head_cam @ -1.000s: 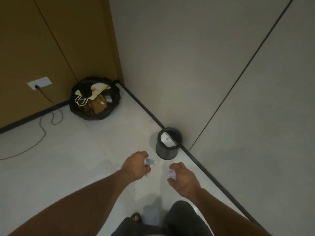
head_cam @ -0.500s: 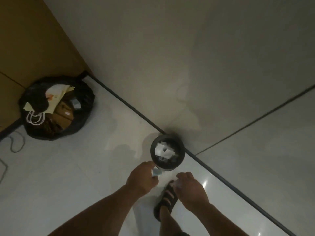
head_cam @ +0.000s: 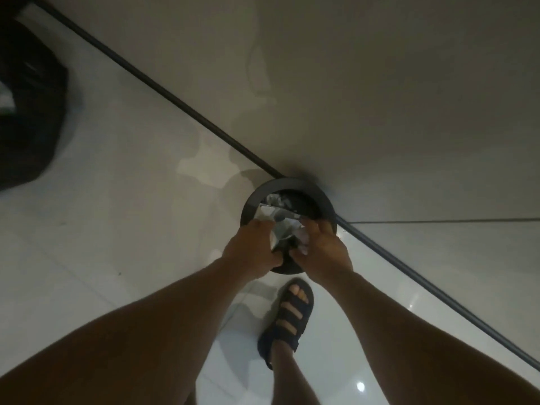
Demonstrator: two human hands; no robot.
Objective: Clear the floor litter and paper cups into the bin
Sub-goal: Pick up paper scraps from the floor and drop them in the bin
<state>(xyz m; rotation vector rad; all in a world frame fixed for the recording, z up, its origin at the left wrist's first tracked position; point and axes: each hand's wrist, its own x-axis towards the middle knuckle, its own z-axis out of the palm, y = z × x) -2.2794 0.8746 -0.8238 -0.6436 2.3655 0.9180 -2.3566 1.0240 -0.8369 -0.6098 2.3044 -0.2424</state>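
Over the bin [head_cam: 318,194], twelve o'clock from a sandalled foot [head_cam: 287,320], the left hand [head_cam: 248,249] curls round crumpled paper [head_cam: 274,239]. The right hand [head_cam: 321,252] pinches a pale scrap [head_cam: 302,238]. Both look light, soft and crushable anywhere.

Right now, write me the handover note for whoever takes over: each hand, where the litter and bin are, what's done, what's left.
Left hand: grips a pale scrap over the bin.
Right hand: grips crumpled paper, also over the bin mouth.
Bin: upright on the floor against the wall, paper already inside.
Done: both pieces carried to the bin.
Left: let go of both. No cups or other floor litter show in this view, so check the rest of the room.
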